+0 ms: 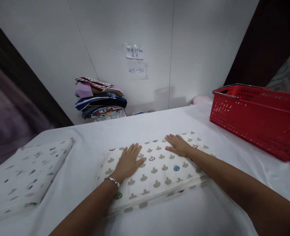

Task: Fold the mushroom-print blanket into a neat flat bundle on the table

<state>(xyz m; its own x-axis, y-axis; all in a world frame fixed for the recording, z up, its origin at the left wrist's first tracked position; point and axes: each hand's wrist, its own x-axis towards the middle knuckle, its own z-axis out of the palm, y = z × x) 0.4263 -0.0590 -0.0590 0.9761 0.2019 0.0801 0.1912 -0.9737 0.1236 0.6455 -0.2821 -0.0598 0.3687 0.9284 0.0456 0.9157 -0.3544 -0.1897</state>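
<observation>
A folded white cloth (pixel 159 170) printed with grey, blue, red and green mushroom shapes lies flat before me, its layers showing along the near edge. My left hand (pixel 129 161) rests palm down on its left part, fingers spread; a silver bracelet circles that wrist. Toward the cloth's far right side, my right hand (pixel 177 145) lies flat with its fingers stretched out. Both hands touch the top of the cloth and hold nothing.
Another folded white cloth (pixel 32 173) with small dark prints lies at left. A red plastic basket (pixel 253 121) stands at right on the white-covered table (pixel 86 141). Beyond the far edge is a pile of folded fabrics (pixel 100 100). Paper signs (pixel 136 70) hang on the wall.
</observation>
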